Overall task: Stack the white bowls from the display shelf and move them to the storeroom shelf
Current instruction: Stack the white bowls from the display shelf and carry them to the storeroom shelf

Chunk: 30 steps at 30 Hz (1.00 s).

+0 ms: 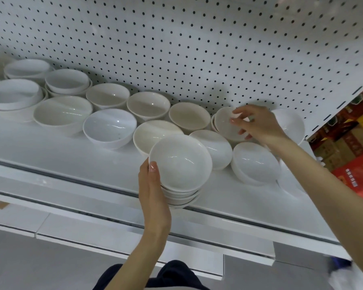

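We stand at the big white display shelf point(50, 147). Many loose white bowls point(110, 127) sit on it, so lots of work is left, and we cannot see the storeroom shelf. Our stack of bowls point(179, 164) is a few bowls high at the front edge. Our left hand point(153, 191) is wrapped around its side. Our right hand point(260, 124) reaches to the back, fingers pinching the rim of a small bowl point(225, 124).

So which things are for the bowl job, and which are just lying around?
For the job:
- stack of bowls in the left hand
- tilted bowl gripped by the right hand
- loose bowls on the display shelf

Just there:
- pegboard
- red boxes
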Each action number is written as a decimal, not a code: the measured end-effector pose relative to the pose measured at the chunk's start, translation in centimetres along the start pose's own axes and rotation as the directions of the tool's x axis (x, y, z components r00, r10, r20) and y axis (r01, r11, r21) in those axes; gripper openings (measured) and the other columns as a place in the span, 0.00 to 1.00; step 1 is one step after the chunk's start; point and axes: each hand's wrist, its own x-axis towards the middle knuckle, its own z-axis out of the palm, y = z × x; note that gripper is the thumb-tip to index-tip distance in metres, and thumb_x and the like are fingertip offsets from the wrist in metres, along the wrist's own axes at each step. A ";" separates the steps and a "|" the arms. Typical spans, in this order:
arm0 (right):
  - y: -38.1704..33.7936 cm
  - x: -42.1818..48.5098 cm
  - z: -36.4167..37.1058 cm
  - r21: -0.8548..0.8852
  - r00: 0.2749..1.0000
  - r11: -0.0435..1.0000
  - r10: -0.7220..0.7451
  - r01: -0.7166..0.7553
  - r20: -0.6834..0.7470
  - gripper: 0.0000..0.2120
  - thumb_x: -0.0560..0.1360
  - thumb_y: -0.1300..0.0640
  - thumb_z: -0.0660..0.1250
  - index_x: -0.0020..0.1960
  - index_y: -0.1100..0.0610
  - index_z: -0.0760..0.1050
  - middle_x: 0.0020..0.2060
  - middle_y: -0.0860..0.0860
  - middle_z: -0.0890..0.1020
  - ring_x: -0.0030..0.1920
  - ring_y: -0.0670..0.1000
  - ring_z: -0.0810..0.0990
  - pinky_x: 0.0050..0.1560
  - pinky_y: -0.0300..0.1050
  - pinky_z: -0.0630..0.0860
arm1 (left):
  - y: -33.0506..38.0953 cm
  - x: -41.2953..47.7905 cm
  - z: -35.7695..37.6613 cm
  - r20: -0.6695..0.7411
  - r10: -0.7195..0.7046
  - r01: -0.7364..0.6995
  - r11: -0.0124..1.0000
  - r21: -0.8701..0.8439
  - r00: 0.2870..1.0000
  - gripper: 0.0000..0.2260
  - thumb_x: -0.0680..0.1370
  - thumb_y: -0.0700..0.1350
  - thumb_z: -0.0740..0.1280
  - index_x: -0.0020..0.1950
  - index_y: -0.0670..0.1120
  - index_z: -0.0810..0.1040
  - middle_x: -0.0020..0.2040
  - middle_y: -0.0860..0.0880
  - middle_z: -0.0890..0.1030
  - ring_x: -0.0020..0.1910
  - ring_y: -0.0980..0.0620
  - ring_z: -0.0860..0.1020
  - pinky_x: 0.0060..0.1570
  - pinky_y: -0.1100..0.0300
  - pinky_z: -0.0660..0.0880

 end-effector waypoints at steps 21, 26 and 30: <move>5.2 10.6 0.1 -0.236 0.975 0.965 -0.063 0.113 0.213 0.17 0.72 0.62 0.72 0.61 0.58 0.77 0.58 0.56 0.80 0.60 0.55 0.77 0.65 0.52 0.71 | -0.8 0.3 0.7 -0.127 0.056 -0.052 0.998 0.038 0.990 0.15 0.75 0.63 0.56 0.54 0.61 0.77 0.48 0.63 0.81 0.48 0.67 0.79 0.42 0.73 0.72; 5.3 11.1 0.1 -0.234 0.986 0.967 -0.065 0.100 0.151 0.15 0.69 0.60 0.76 0.55 0.55 0.81 0.52 0.54 0.83 0.55 0.55 0.81 0.64 0.55 0.73 | -1.1 0.5 0.7 -0.141 0.073 -0.068 0.997 0.039 0.987 0.21 0.74 0.61 0.55 0.58 0.53 0.77 0.49 0.58 0.81 0.46 0.66 0.79 0.42 0.71 0.73; 5.4 11.3 0.1 -0.220 0.991 0.971 -0.068 0.092 0.113 0.16 0.67 0.61 0.77 0.54 0.56 0.82 0.50 0.54 0.84 0.53 0.55 0.81 0.63 0.56 0.73 | -1.2 0.5 0.8 -0.147 0.075 -0.070 0.997 0.038 0.986 0.21 0.74 0.61 0.54 0.58 0.53 0.77 0.49 0.58 0.81 0.46 0.66 0.78 0.41 0.72 0.72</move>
